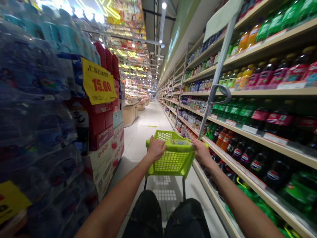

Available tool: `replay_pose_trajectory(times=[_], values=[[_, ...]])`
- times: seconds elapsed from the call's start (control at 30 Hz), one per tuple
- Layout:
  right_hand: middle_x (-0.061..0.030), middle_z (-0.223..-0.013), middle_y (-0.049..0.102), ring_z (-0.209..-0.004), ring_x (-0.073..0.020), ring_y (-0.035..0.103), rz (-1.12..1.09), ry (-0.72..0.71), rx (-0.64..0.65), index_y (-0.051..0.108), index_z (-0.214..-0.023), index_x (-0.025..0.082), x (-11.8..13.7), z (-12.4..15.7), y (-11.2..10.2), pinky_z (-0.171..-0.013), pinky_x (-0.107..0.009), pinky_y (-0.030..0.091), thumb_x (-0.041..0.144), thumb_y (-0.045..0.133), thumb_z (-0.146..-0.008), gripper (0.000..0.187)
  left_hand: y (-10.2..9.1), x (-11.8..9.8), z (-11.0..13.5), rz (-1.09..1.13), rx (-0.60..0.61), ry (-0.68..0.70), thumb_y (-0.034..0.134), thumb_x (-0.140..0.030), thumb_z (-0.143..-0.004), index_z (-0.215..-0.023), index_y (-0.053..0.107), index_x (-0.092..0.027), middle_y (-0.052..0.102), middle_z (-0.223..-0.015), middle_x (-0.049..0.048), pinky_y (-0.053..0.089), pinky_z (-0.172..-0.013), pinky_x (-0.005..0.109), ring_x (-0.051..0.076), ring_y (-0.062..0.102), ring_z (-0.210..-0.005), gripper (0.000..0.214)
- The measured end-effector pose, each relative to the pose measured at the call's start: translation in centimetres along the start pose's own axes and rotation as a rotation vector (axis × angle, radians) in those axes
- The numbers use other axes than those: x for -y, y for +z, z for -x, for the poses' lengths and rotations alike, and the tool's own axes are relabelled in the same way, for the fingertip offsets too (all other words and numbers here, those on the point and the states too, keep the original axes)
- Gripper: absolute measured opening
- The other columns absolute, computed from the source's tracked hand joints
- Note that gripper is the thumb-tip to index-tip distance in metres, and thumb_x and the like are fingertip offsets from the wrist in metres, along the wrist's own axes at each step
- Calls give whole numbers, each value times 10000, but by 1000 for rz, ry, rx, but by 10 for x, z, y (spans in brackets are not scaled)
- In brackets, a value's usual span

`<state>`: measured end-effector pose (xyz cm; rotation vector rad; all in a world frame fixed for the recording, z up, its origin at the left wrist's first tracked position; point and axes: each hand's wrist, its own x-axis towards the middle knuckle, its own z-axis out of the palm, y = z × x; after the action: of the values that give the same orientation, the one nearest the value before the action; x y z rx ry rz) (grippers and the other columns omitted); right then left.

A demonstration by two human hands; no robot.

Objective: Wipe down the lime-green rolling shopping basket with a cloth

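The left hand (156,149) and right hand (201,152) have their grip round the handlebar (174,145) of a green shopping cart (170,172), beside shelves (260,94) of soda bottles (257,164).

The cart (170,165) stands before me in the aisle (150,114), my left hand (156,148) and right hand (201,152) on its handle (177,143). Bottle packs (37,125) and, beyond them, boxes (102,158) are stacked on my left; shelves (260,94) of bottles (257,164) line my right; counters (131,114) stand farther ahead, left.
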<state>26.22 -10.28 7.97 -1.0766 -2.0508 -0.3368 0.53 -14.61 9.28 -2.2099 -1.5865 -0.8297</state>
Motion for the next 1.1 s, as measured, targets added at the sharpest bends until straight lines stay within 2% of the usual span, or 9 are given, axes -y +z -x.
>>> replay_pose_trajectory(times=[0.07,0.13,0.3,0.37,0.5,0.6,0.7,0.87,1.1], values=[[-123,-1025,610,-1006,-235,540,39,91,-12,602,-967,135,-24,7,-14,-911,-451,410,59,398,-659,377,-1,6,1,15,-29,-4,351,-306,-841,-873,612,-207,663,-874,18,119,-1037,464,181,547,-890,281],[-130,-1054,599,-1025,-238,535,14,96,-23,590,-1000,124,-22,7,-12,-929,-445,402,65,397,-646,407,-2,11,3,20,-46,-24,358,-316,-839,-840,619,-210,664,-855,13,109,-1041,458,177,550,-880,281],[-68,-1218,519,-1175,-210,432,-177,-147,-46,511,-1149,203,57,-8,30,-985,-449,364,97,371,-739,445,-6,21,6,4,-34,-119,366,-345,-843,-764,611,-219,655,-829,0,91,-1035,499,184,528,-911,286],[-55,-1215,526,-1206,-213,395,-171,-213,-42,543,-1109,214,67,-10,33,-996,-463,348,86,354,-749,426,-7,27,8,-10,-45,-157,346,-356,-856,-780,604,-225,648,-876,4,107,-1022,525,196,495,-961,299],[-76,-1078,607,-1109,-251,483,10,-143,-20,600,-998,190,12,4,12,-988,-497,333,87,387,-681,395,-11,43,14,-18,-40,-223,304,-350,-875,-850,592,-231,620,-983,10,152,-996,548,209,444,-1018,313],[-111,-1053,605,-1021,-263,538,129,44,-30,563,-1067,148,-22,21,1,-909,-462,418,115,375,-679,433,-14,52,14,11,-10,-248,305,-340,-874,-851,589,-223,616,-994,11,151,-991,558,210,444,-1016,308],[-145,-1115,559,-1078,-285,500,138,126,-102,531,-1121,118,1,25,14,-915,-456,416,140,373,-699,451,-14,54,11,37,7,-254,306,-331,-871,-833,591,-218,621,-980,12,141,-985,569,211,447,-1007,309],[-102,-1196,524,-1138,-222,465,-11,-1,-148,461,-1199,157,60,9,40,-970,-409,386,116,332,-737,481,-10,47,8,89,-3,-258,331,-328,-862,-813,594,-216,628,-972,5,117,-981,579,214,445,-1009,290],[-112,-1051,607,-993,-243,559,66,138,-231,532,-1097,152,10,9,19,-880,-438,444,176,370,-730,402,5,27,6,129,-72,-256,378,-314,-847,-810,589,-221,638,-940,-9,107,-987,563,200,454,-1005,234]])
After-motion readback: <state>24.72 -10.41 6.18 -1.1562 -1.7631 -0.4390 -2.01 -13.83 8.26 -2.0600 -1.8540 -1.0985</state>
